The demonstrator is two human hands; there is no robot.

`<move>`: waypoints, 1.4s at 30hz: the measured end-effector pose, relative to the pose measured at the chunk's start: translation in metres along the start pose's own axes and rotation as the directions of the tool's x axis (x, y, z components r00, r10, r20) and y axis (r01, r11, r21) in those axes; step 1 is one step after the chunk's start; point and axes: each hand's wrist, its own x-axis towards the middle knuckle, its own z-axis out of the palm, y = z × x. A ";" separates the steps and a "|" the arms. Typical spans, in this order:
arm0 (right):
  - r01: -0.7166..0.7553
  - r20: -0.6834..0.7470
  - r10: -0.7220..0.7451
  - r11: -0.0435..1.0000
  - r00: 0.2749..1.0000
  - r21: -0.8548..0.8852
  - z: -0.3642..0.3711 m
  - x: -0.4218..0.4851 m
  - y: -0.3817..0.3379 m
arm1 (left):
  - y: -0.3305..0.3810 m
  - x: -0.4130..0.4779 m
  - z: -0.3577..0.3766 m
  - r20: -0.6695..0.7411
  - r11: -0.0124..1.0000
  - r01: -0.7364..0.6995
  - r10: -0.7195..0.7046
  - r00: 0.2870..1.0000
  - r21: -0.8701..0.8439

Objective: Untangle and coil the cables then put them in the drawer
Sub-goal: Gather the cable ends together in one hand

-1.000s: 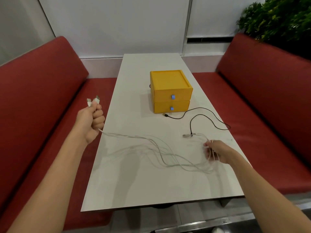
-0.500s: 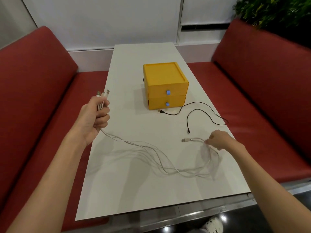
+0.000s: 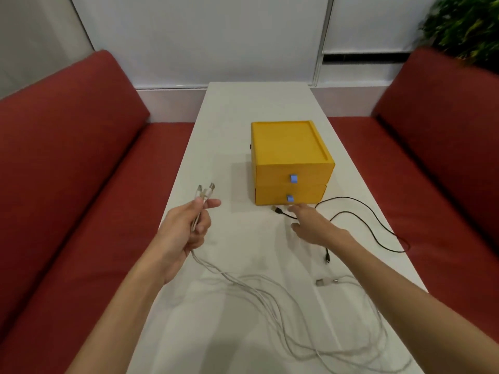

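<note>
My left hand (image 3: 186, 230) is shut on the plug ends of the white cables (image 3: 272, 298), whose connectors stick up above my fingers. Their loose loops trail across the near part of the white table (image 3: 229, 136), and another white plug end lies free at the right. My right hand (image 3: 313, 225) is open, fingers spread, just in front of the yellow drawer box (image 3: 289, 160), its fingertips beside the USB plug of a black cable (image 3: 370, 220). Both drawers with blue pulls are shut.
Red bench seats (image 3: 81, 163) flank the table on both sides. A green plant (image 3: 464, 25) stands at the back right. The black cable loops to the table's right edge.
My right hand has let go of the white cables and moved forward to the black cable's plug by the box. My left hand has drifted right, over the table's edge.
</note>
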 end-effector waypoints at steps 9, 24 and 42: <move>-0.094 -0.276 0.042 0.980 0.960 -0.176 0.055 0.015 -0.003 | -0.026 0.005 0.001 -0.098 0.999 0.031 -0.032 0.995 -0.013; 0.065 -0.324 0.057 0.933 0.944 0.353 0.034 -0.006 -0.066 | -0.035 0.002 0.011 -0.183 0.998 -0.027 0.017 0.983 -0.053; 0.240 -0.277 -0.030 0.596 0.960 0.767 -0.022 -0.094 -0.166 | -0.015 -0.039 0.045 -0.151 0.940 -0.278 0.251 0.956 -0.197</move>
